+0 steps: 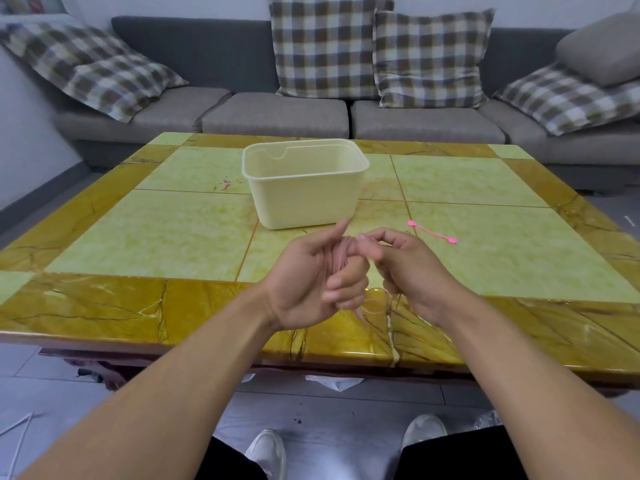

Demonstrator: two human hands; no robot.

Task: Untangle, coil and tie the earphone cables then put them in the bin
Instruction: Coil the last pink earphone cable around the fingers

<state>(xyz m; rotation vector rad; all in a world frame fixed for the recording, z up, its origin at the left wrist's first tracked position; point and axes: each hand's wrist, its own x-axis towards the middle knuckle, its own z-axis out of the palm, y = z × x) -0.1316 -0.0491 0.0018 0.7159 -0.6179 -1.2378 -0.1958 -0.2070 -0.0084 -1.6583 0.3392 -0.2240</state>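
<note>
Most of the pink earphone cable (347, 252), hidden inside both hands' grip.

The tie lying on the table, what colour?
Pink tie, clear in the head view.

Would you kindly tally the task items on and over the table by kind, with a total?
Cream bin: 1
Pink cable tie lying on the table: 1
Pinkish earphone cable, coiled round the left hand and fed by the right hand: 1
Total: 3
</note>
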